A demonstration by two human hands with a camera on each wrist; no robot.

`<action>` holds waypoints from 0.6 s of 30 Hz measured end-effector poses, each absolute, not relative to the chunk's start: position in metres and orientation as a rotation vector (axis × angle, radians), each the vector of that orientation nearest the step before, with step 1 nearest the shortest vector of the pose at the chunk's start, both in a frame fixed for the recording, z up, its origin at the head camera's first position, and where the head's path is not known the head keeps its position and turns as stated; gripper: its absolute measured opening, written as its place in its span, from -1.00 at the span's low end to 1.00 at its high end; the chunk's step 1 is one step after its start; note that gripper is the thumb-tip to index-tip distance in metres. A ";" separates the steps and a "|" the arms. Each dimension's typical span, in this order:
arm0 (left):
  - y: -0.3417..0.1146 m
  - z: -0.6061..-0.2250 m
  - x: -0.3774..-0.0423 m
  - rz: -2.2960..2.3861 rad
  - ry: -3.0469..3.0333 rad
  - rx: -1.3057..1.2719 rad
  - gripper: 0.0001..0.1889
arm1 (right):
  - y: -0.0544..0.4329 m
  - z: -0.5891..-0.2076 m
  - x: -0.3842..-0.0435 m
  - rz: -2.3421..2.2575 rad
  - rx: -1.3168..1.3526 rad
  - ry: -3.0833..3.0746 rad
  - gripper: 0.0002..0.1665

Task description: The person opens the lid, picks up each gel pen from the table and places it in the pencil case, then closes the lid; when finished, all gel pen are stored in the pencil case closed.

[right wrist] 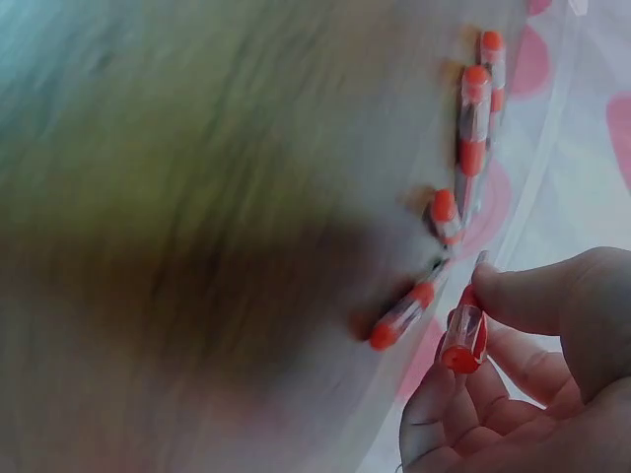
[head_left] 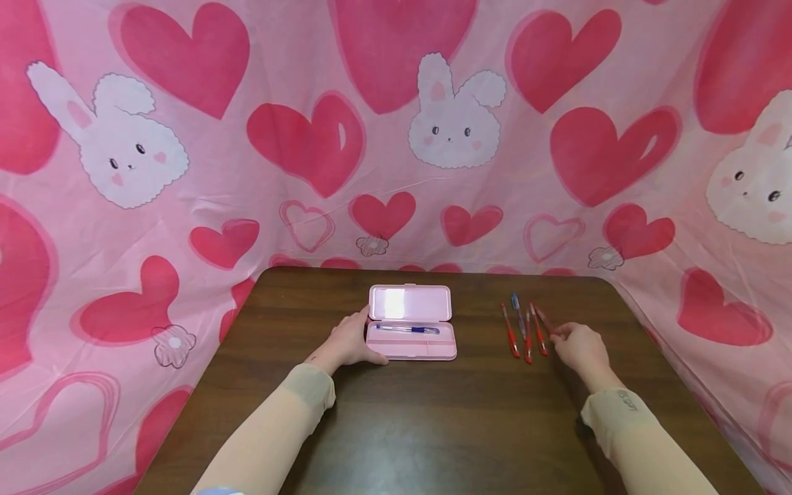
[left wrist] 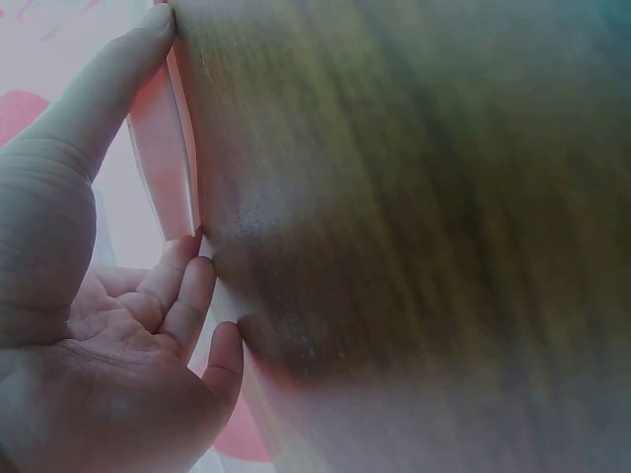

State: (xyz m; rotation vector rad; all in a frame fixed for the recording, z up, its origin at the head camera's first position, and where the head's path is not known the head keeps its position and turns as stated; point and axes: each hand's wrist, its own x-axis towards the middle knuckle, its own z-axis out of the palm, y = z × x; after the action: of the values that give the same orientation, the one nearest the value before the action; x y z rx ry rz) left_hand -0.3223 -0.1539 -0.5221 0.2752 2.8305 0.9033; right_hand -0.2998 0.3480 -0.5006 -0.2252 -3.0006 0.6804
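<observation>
Right hand [head_left: 581, 347]: thumb and fingertips clamped on a red pen [right wrist: 465, 340]. The held pen slants in the pinch; in the head view its narrow end points away from the person and to the left, beyond the fingertips. The right wrist view shows its red cap end below the thumb tip, turned toward that camera. The hand reaches forward over the table [head_left: 433, 426], back of the hand uppermost.

Left hand [head_left: 353, 340]: thumb at the near edge of an open pink pencil case [head_left: 442, 349], fingers along its left end toward the far side, so that end is gripped between them. The case lies just right of these fingers, long axis left to right, lid [head_left: 427, 302] folded back on the far side. Inside, a blue pen [head_left: 402, 329] lies lengthwise in the rear compartment.

Loose red pens [head_left: 511, 333] lie just left of the right fingertips, roughly parallel, long axes running mostly near to far, red caps toward the person. A blue-ended pen [head_left: 515, 302] lies among them. This group sits between the right fingers and the case. Beyond both hands hangs a pink heart-print cloth [head_left: 260, 69].
</observation>
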 end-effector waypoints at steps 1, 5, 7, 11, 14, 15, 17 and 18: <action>-0.154 -0.522 -0.322 0.906 2.826 0.269 0.46 | 0.346 -0.500 -0.301 0.681 -0.220 -3.001 -0.61; -0.153 -0.522 -0.323 0.916 2.819 0.268 0.45 | 0.337 -0.499 -0.303 0.691 -0.180 -2.995 -0.62; -0.152 -0.523 -0.323 0.924 2.815 0.268 0.45 | 0.331 -0.500 -0.304 0.691 -0.147 -2.980 -0.64; -0.153 -0.523 -0.323 0.931 2.808 0.262 0.46 | 0.319 -0.499 -0.309 0.696 -0.108 -2.966 -0.65; -0.153 -0.523 -0.323 0.932 2.805 0.253 0.46 | 0.310 -0.497 -0.312 0.709 -0.082 -2.964 -0.64; -0.153 -0.523 -0.324 0.929 2.806 0.252 0.46 | 0.307 -0.497 -0.313 0.715 -0.070 -2.963 -0.64; -0.153 -0.523 -0.324 0.930 2.803 0.245 0.46 | 0.300 -0.495 -0.314 0.725 -0.048 -2.958 -0.65; -0.153 -0.524 -0.324 0.926 2.804 0.245 0.46 | 0.297 -0.495 -0.315 0.731 -0.039 -2.959 -0.65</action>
State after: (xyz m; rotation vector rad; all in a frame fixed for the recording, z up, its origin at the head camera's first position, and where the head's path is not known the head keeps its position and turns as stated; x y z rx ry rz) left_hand -0.3244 -0.1529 -0.5239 0.2448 2.8039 0.9261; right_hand -0.3145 0.2971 -0.4946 -0.0388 -2.9592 0.7315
